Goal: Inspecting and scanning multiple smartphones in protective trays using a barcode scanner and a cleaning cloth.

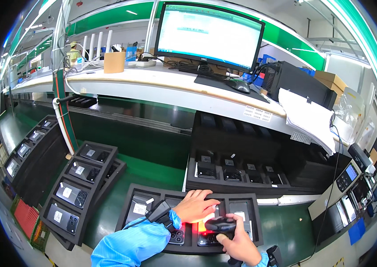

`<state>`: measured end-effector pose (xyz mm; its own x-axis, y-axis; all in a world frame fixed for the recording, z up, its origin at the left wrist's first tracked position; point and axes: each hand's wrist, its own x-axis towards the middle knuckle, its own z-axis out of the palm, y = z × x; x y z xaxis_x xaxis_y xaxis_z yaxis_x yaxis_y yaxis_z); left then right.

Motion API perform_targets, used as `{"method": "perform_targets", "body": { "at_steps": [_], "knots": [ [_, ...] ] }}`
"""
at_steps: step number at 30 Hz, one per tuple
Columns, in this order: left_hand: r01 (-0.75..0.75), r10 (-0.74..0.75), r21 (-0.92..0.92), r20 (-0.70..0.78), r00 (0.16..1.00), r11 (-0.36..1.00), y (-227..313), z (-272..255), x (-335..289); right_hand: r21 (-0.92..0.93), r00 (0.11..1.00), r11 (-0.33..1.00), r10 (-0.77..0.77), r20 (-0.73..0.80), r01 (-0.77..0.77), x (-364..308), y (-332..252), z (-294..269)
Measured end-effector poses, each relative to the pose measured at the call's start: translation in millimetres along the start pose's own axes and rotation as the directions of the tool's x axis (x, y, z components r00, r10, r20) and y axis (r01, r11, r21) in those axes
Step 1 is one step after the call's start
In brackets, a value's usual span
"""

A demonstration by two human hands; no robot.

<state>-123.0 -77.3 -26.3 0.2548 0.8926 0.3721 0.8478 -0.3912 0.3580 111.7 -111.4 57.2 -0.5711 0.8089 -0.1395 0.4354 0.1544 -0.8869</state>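
A black foam tray (pixel 257 209) with smartphones in its compartments lies in front of me. My right hand (pixel 241 242) grips a black handheld barcode scanner (pixel 221 225) over the third compartment. Red light from it falls on a phone (pixel 207 240) there and on the fingers nearby. Resting across the upper middle of the tray, my left hand (pixel 193 206) has its fingers stretched out; whether it touches the phone below is hidden. A labelled phone (pixel 140 208) sits in the leftmost compartment, and another phone (pixel 240 207) in the rightmost. Both my sleeves are blue, with black straps at the wrists.
Stacked phone trays (pixel 91 187) stand to the left, with more trays (pixel 237 183) under the shelf ahead. On the shelf are a monitor (pixel 208 35), a mouse (pixel 239 86), a computer case (pixel 299 84) and papers (pixel 306 113). A label printer (pixel 344 187) stands right.
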Motion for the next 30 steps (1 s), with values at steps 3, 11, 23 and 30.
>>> {"method": "perform_targets", "body": {
  "at_steps": [3,11,23,30],
  "knots": [
    [0.028,-0.028,-0.008,0.027,0.999,1.0,-2.0,-2.8,0.8,-0.059,0.989,0.998,0.019,-0.145,-0.028,6.3,-7.8,0.1],
    [0.036,-0.04,-0.105,-0.029,0.999,0.994,2.6,-5.4,5.4,-0.112,0.995,0.993,0.022,-0.096,-0.033,11.3,-11.6,-12.5],
    [0.125,-0.125,0.018,-0.012,0.992,0.992,-3.3,-12.6,7.4,-0.17,0.99,0.982,-0.103,-0.095,0.086,4.9,-22.3,-6.4],
    [0.143,-0.144,-0.04,-0.011,0.99,0.989,-0.8,-11.1,9.1,-0.228,0.986,0.969,-0.123,-0.11,0.095,0.7,-18.8,-5.1]
  ]
}}
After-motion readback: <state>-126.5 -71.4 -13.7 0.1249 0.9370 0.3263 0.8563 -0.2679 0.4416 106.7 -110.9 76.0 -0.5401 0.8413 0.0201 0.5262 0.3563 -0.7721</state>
